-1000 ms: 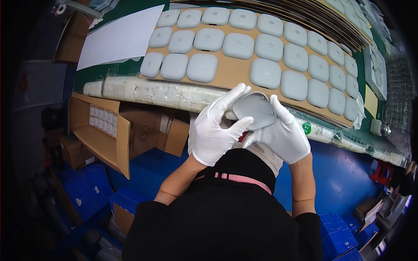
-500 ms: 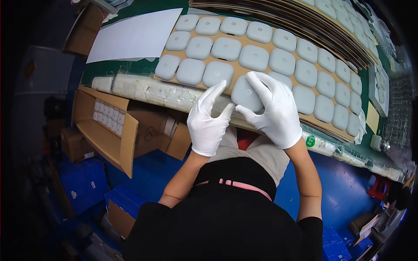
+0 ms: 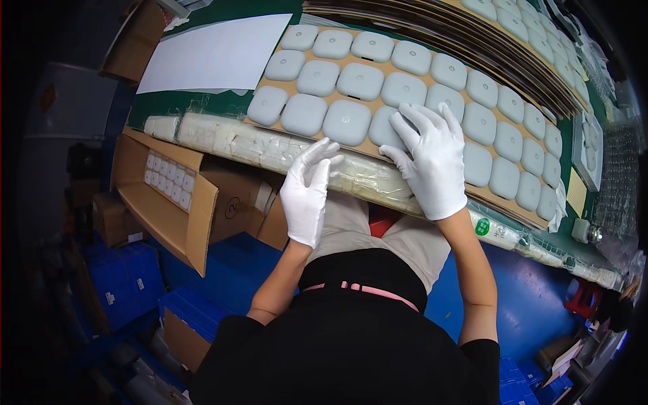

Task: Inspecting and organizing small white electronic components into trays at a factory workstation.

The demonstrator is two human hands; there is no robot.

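Note:
Rows of pale grey, rounded-square plastic cases lie on a brown cardboard sheet (image 3: 368,152) on the bench. My white-gloved right hand (image 3: 434,162) is over the front row, fingers spread and palm down. Its thumb is by the near edge of one grey case (image 3: 385,128), and its forefinger crosses that case's right side. Another part of the front row is hidden under this hand. My left hand (image 3: 306,192), also in a white glove, hovers before the bench's padded edge with fingers and thumb apart, holding nothing.
Plastic-wrapped padding (image 3: 263,150) runs along the bench's front edge. A white sheet (image 3: 216,54) lies at the far left, and stacked cardboard sheets (image 3: 439,34) stand behind the cases. Below left, an open carton (image 3: 162,226) contains small white pieces. Blue boxes (image 3: 125,283) stand lower left.
The case between my hands, tilted at the front row, now lies flat in that row. My right hand has opened wider above it, and my left hand has drawn back leftward.

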